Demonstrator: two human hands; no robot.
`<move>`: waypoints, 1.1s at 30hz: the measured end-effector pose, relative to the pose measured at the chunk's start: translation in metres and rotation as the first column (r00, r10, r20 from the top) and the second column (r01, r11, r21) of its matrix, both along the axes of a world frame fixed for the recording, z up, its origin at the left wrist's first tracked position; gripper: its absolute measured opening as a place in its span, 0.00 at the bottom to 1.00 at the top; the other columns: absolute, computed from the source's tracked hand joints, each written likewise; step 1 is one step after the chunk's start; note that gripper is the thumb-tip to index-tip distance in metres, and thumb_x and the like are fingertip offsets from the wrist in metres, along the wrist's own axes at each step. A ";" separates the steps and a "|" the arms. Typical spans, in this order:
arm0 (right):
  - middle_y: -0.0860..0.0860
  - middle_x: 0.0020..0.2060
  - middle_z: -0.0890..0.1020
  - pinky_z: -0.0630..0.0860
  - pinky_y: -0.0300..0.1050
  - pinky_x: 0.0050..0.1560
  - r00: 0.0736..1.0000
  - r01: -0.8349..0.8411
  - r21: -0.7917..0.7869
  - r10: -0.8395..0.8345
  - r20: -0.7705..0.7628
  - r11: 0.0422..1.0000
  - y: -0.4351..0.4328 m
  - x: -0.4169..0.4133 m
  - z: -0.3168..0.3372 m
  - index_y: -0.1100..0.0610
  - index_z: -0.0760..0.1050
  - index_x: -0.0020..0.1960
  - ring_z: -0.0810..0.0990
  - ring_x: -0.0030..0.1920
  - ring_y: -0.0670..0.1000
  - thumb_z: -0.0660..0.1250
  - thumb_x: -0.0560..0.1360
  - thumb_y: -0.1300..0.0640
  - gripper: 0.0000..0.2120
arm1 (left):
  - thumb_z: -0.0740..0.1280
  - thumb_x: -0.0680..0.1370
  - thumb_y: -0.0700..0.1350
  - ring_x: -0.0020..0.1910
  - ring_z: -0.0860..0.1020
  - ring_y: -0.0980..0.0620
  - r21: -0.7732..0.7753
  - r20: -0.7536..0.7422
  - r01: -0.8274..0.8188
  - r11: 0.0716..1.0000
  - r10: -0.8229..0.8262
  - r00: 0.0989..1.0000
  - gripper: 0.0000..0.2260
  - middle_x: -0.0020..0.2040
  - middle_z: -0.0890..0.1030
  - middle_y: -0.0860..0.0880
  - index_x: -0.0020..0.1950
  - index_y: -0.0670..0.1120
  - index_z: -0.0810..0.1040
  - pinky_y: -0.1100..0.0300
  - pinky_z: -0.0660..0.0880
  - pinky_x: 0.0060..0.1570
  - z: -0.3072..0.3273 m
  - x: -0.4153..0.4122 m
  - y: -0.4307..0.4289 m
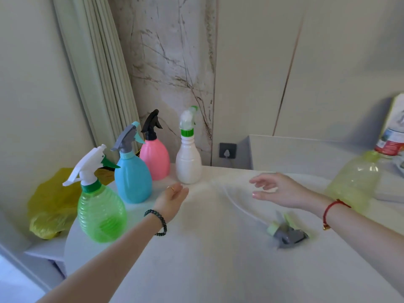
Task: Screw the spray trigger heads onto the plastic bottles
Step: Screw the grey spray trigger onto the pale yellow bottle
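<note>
White desk [218,270] fills the lower frame. Along its left and rear edge we count four bottles standing upright, each with a trigger head on its neck: a green ribbed bottle [101,215] with a white head at lower left, a blue bottle [133,180] with a grey and teal head just behind it, a pink bottle [155,160] with a black head further back, and a white bottle [189,165] with a pale head and green collar at centre frame. Blue and pink overlap in our view; we cannot tell whether they touch.

Left hand [172,200] sits low over the desk just right of the blue bottle and in front of the white one, fingers [178,189] loosely spread, nothing held. A ring and a dark bead bracelet [158,221] show on it.

Right hand [277,191] hovers right of centre, fingers curled partly open, empty. A red cord bracelet [332,207] circles the wrist.

One loose trigger head [286,231], grey with a pale green collar, lies on its side on the desk below the right forearm, its thin dip tube [238,204] trailing up-left across the desk.

At the right edge, blurred, a yellow-green bottle [354,180] stands with no head on it, well apart from the loose head. A yellow plastic bag [50,204] lies at the left, beyond the desk edge, behind the green bottle.
</note>
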State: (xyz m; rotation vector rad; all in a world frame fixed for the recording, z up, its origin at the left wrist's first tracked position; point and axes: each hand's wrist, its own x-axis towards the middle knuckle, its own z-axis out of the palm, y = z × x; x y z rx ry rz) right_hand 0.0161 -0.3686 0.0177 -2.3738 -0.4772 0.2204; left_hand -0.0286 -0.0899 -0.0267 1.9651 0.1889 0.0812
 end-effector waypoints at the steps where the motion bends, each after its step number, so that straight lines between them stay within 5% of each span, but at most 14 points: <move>1: 0.47 0.57 0.77 0.69 0.35 0.53 0.999 -0.018 -0.048 0.016 -0.040 0.999 -0.013 -0.014 -0.004 0.44 0.72 0.56 0.75 0.55 0.47 0.72 0.66 0.48 0.20 | 0.60 0.77 0.45 0.58 0.70 0.53 -0.003 -0.014 0.023 1.000 -0.023 1.000 0.16 0.57 0.73 0.50 0.63 0.42 0.69 0.70 0.62 0.54 0.000 -0.005 -0.008; 5: 0.46 0.58 0.72 0.65 0.35 0.54 0.996 -0.084 -0.282 0.077 -0.036 0.956 -0.035 -0.062 -0.027 0.47 0.66 0.65 0.70 0.58 0.45 0.73 0.65 0.47 0.31 | 0.60 0.77 0.48 0.60 0.70 0.55 -0.011 -0.065 0.139 0.990 -0.139 0.988 0.22 0.68 0.70 0.48 0.69 0.42 0.63 0.65 0.65 0.58 0.004 -0.020 -0.045; 9: 0.50 0.58 0.73 0.67 0.43 0.57 0.974 0.040 -0.442 0.065 0.218 0.896 -0.038 -0.089 -0.045 0.49 0.63 0.67 0.72 0.59 0.52 0.62 0.69 0.45 0.28 | 0.62 0.76 0.50 0.58 0.73 0.54 -0.082 -0.127 0.266 0.961 -0.274 0.953 0.21 0.66 0.72 0.47 0.67 0.44 0.67 0.54 0.66 0.67 0.010 -0.034 -0.074; 12: 0.50 0.56 0.73 0.67 0.45 0.56 0.974 0.142 -0.431 -0.048 0.222 0.891 -0.051 -0.107 -0.050 0.51 0.65 0.64 0.74 0.57 0.53 0.60 0.70 0.50 0.23 | 0.63 0.75 0.50 0.59 0.73 0.52 -0.106 -0.163 0.302 0.947 -0.316 0.935 0.21 0.65 0.73 0.47 0.66 0.45 0.68 0.55 0.67 0.66 0.011 -0.045 -0.088; 14: 0.49 0.50 0.74 0.70 0.46 0.54 0.969 0.184 -0.309 -0.121 0.214 0.933 -0.064 -0.118 -0.043 0.52 0.70 0.58 0.76 0.53 0.54 0.61 0.70 0.52 0.17 | 0.63 0.75 0.49 0.60 0.73 0.52 -0.110 -0.158 0.316 0.942 -0.330 0.931 0.20 0.65 0.74 0.47 0.66 0.45 0.69 0.56 0.68 0.65 0.013 -0.050 -0.097; 16: 0.50 0.42 0.75 0.76 0.47 0.48 0.943 0.257 0.024 -0.256 0.214 0.966 -0.078 -0.125 -0.026 0.53 0.74 0.49 0.80 0.44 0.52 0.64 0.70 0.57 0.08 | 0.64 0.75 0.47 0.59 0.74 0.53 -0.104 -0.143 0.341 0.934 -0.354 0.924 0.17 0.64 0.75 0.47 0.63 0.46 0.71 0.58 0.68 0.63 0.017 -0.051 -0.109; 18: 0.50 0.36 0.77 0.77 0.35 0.35 0.869 0.337 0.398 -0.445 0.218 0.853 -0.095 -0.127 -0.004 0.51 0.75 0.41 0.79 0.32 0.42 0.66 0.71 0.62 0.06 | 0.65 0.75 0.44 0.58 0.74 0.53 -0.113 -0.114 0.384 0.916 -0.396 0.911 0.17 0.63 0.75 0.48 0.63 0.46 0.71 0.60 0.68 0.61 0.023 -0.050 -0.125; 21: 0.47 0.27 0.75 0.68 0.30 0.25 0.742 0.396 0.662 -0.647 0.177 0.636 -0.132 -0.118 0.029 0.49 0.74 0.37 0.72 0.24 0.40 0.66 0.72 0.59 0.07 | 0.65 0.74 0.45 0.60 0.72 0.54 -0.106 -0.069 0.444 0.890 -0.452 0.889 0.20 0.65 0.73 0.49 0.66 0.48 0.68 0.59 0.67 0.62 0.033 -0.039 -0.161; 23: 0.47 0.22 0.74 0.66 0.37 0.25 0.725 0.429 0.744 -0.686 0.055 0.513 -0.157 -0.107 0.043 0.49 0.72 0.35 0.70 0.22 0.43 0.65 0.73 0.54 0.08 | 0.65 0.74 0.45 0.63 0.70 0.53 -0.117 -0.044 0.483 0.868 -0.491 0.870 0.22 0.67 0.70 0.49 0.68 0.48 0.65 0.60 0.66 0.61 0.039 -0.025 -0.191; 26: 0.50 0.28 0.72 0.64 0.44 0.33 0.704 0.513 0.770 -0.699 -0.125 0.379 -0.185 -0.081 0.044 0.50 0.71 0.34 0.70 0.31 0.50 0.63 0.74 0.52 0.10 | 0.67 0.73 0.46 0.68 0.66 0.52 -0.118 -0.001 0.526 0.842 -0.530 0.848 0.27 0.70 0.66 0.49 0.70 0.49 0.61 0.60 0.64 0.62 0.046 0.003 -0.240; 33: 0.53 0.30 0.71 0.67 0.49 0.39 0.751 0.573 0.701 -0.615 -0.241 0.424 -0.204 -0.024 0.015 0.52 0.71 0.37 0.70 0.33 0.54 0.60 0.76 0.50 0.10 | 0.69 0.70 0.51 0.71 0.61 0.49 -0.134 0.078 0.558 0.819 -0.552 0.830 0.36 0.73 0.60 0.49 0.72 0.55 0.53 0.54 0.63 0.66 0.038 0.064 -0.325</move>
